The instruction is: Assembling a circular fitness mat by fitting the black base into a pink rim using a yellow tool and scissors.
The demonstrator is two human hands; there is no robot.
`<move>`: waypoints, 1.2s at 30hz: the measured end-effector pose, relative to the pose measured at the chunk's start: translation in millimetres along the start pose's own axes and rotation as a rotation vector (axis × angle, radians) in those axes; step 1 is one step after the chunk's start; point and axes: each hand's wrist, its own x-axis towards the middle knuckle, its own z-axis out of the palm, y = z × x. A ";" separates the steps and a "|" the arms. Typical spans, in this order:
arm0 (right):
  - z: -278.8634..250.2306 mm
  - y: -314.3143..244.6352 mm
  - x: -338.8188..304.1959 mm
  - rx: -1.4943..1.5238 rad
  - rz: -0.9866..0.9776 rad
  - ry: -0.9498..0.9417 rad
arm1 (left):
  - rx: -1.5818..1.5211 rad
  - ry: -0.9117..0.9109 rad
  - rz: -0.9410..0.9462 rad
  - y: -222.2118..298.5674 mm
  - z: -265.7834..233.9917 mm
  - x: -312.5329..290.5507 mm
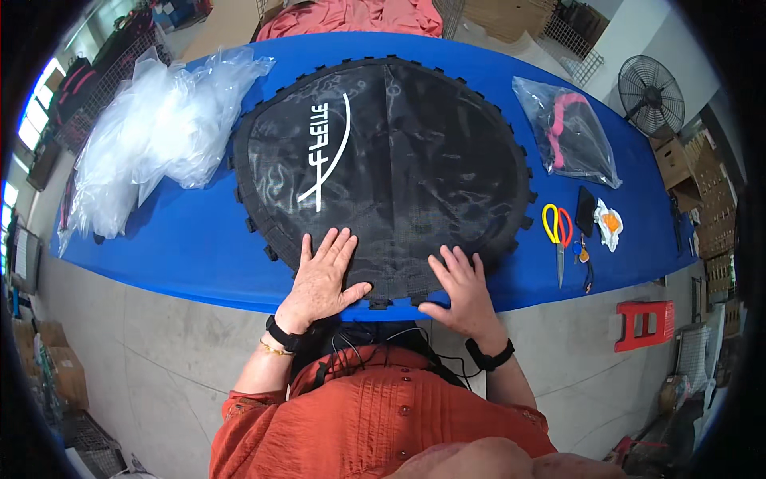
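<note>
My left hand (317,283) lies palm down with its fingers loosely extended and its thumb out to the side, grasping nothing; the fingers rest on the near left part of a round black mesh mat (435,164). My right hand (464,297) is likewise opened out and holds nothing, its fingertips on the mat's near right part and its thumb by the near edge. The mat lies spread in front of me on a blue-covered table (167,263), with short black tabs around its rim and a white printed mark on its left half. Just beyond its right side are scissors (561,243) with a yellow and a red handle loop, then a small dark item (586,209) and a crumpled white wrapper (604,233) with something orange in it. Farther up on the right lies a clear bag (590,148) with a pink strip; on the left is a heap of clear plastic (155,128). A black fan (652,94) stands past the table's right side, and a red stool (645,326) is on the floor.
</note>
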 end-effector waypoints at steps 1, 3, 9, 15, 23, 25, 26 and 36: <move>1.8 -0.4 -1.4 0.000 -0.015 0.003 | 0.004 0.019 0.004 -2.3 2.5 -0.5; 5.3 2.3 -5.1 -0.010 -0.031 0.008 | 0.008 0.040 0.015 -0.9 2.9 0.6; 9.2 4.3 -5.2 -0.050 -0.069 0.118 | -0.016 -0.025 -0.004 1.6 -2.3 0.1; 8.3 1.5 -4.5 -0.130 -0.107 0.205 | -0.027 -0.048 0.009 3.4 -6.5 -7.1; -11.5 37.9 -11.3 -0.178 -0.016 0.330 | -0.095 -0.121 0.169 17.8 -5.8 -13.2; -16.9 44.3 -14.1 -0.192 0.131 0.360 | -0.142 -0.140 0.246 17.9 1.9 -12.0; -17.0 45.1 -15.1 -0.192 0.127 0.357 | -0.144 -0.138 0.243 18.7 3.9 -11.0; -6.0 34.4 -39.0 -0.049 0.390 0.340 | -0.074 0.038 0.292 25.9 1.3 4.0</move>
